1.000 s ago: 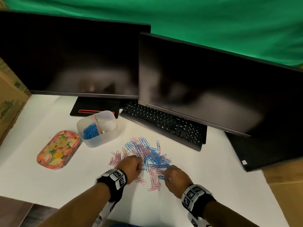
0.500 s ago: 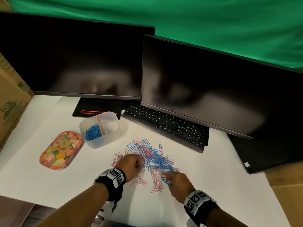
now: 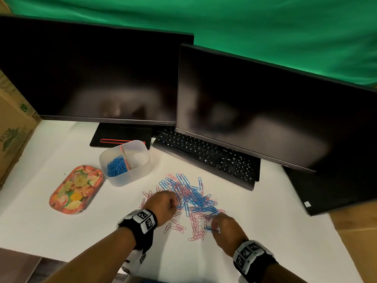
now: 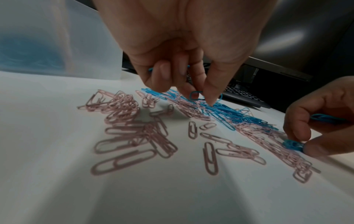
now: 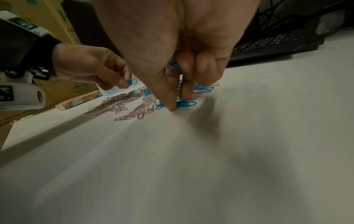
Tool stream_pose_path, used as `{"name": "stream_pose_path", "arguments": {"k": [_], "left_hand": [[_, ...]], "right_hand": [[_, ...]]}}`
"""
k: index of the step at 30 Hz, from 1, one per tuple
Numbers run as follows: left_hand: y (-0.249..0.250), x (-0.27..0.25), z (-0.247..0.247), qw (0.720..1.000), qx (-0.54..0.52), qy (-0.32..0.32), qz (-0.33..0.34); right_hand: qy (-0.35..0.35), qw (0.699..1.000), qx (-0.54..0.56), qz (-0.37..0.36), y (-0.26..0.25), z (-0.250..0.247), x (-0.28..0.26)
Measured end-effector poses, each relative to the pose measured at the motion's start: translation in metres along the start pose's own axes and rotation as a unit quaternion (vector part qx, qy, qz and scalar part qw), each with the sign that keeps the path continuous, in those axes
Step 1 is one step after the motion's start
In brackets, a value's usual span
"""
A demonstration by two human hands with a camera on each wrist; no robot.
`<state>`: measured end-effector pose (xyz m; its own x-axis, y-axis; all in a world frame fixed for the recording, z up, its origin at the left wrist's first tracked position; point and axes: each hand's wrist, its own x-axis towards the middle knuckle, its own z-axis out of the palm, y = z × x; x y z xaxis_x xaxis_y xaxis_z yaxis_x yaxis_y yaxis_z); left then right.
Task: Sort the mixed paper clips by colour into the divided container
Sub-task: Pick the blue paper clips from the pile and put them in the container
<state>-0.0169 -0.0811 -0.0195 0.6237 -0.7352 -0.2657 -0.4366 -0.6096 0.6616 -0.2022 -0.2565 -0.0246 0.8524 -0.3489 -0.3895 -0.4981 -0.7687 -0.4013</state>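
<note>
A heap of mixed blue and pink paper clips (image 3: 189,196) lies on the white table in front of me. The clear divided container (image 3: 126,162) stands behind it to the left, with blue clips (image 3: 116,166) in its left compartment. My left hand (image 3: 163,205) is at the heap's left edge, pinching a blue clip (image 4: 195,95) between thumb and finger, with more blue clips curled in its palm. My right hand (image 3: 222,227) is at the heap's near right edge, thumb and finger pinching blue clips (image 5: 184,103) on the table, others held in its curled fingers.
A flowered tray (image 3: 76,188) lies left of the container. A black keyboard (image 3: 208,158) and two dark monitors (image 3: 255,111) stand behind the heap. A cardboard box (image 3: 12,127) borders the table's left side. Loose pink clips (image 4: 130,136) are scattered near my left hand.
My right hand has drawn back toward me along the heap's near edge, onto blue clips there. My left hand has stayed at the heap's left edge.
</note>
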Motion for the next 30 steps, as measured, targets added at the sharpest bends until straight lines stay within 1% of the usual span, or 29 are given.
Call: {"name": "stream_pose_path", "arguments": {"k": [3,6,9,12,15,17,18,19,20,22,23,24,25,26,28,30], "left_hand": [[-0.002,-0.001,-0.002,1.000,-0.003,-0.003,-0.004],[-0.003,-0.001,-0.003,1.000,-0.012,-0.004,-0.013],[-0.006,-0.001,-0.007,1.000,-0.015,-0.008,-0.024],[-0.009,-0.002,-0.010,0.999,-0.032,0.005,-0.039],[-0.008,-0.006,-0.018,0.993,-0.093,0.031,-0.067],[-0.008,-0.007,-0.026,0.981,-0.162,0.053,-0.096],[-0.009,-0.007,-0.031,0.969,-0.209,0.058,-0.116],[-0.009,-0.008,-0.038,0.948,-0.278,0.058,-0.141],[-0.010,-0.009,-0.045,0.913,-0.368,0.057,-0.168],[-0.010,-0.014,-0.063,0.817,-0.536,0.059,-0.204],[-0.012,-0.016,-0.073,0.775,-0.593,0.061,-0.209],[-0.014,-0.018,-0.082,0.742,-0.633,0.064,-0.211],[-0.017,-0.019,-0.092,0.717,-0.662,0.070,-0.210],[-0.022,-0.021,-0.102,0.698,-0.681,0.081,-0.207],[-0.028,-0.023,-0.122,0.682,-0.692,0.109,-0.209],[-0.030,-0.021,-0.138,0.691,-0.675,0.139,-0.221]], "right_hand": [[-0.002,1.000,0.019,0.020,-0.002,-0.001,0.004],[-0.020,0.999,0.035,0.036,0.000,0.000,0.007],[-0.018,0.998,0.049,0.037,0.001,0.004,0.009],[-0.011,0.998,0.047,0.038,0.006,0.008,0.005],[-0.006,0.998,0.052,0.033,0.008,0.010,0.001],[0.011,0.997,0.076,0.028,0.004,0.007,0.000],[0.020,0.995,0.094,0.024,-0.002,0.003,0.001],[0.029,0.993,0.111,0.016,-0.009,-0.002,0.003],[0.035,0.991,0.126,0.007,-0.020,-0.009,0.007],[0.038,0.983,0.180,-0.005,-0.046,-0.023,0.021],[0.028,0.977,0.212,-0.013,-0.062,-0.029,0.031],[0.007,0.970,0.243,-0.024,-0.080,-0.036,0.041],[-0.020,0.960,0.275,-0.037,-0.098,-0.041,0.053],[-0.045,0.952,0.299,-0.050,-0.119,-0.047,0.065],[-0.081,0.943,0.316,-0.063,-0.162,-0.056,0.088],[-0.103,0.946,0.302,-0.060,-0.203,-0.061,0.113]]}}
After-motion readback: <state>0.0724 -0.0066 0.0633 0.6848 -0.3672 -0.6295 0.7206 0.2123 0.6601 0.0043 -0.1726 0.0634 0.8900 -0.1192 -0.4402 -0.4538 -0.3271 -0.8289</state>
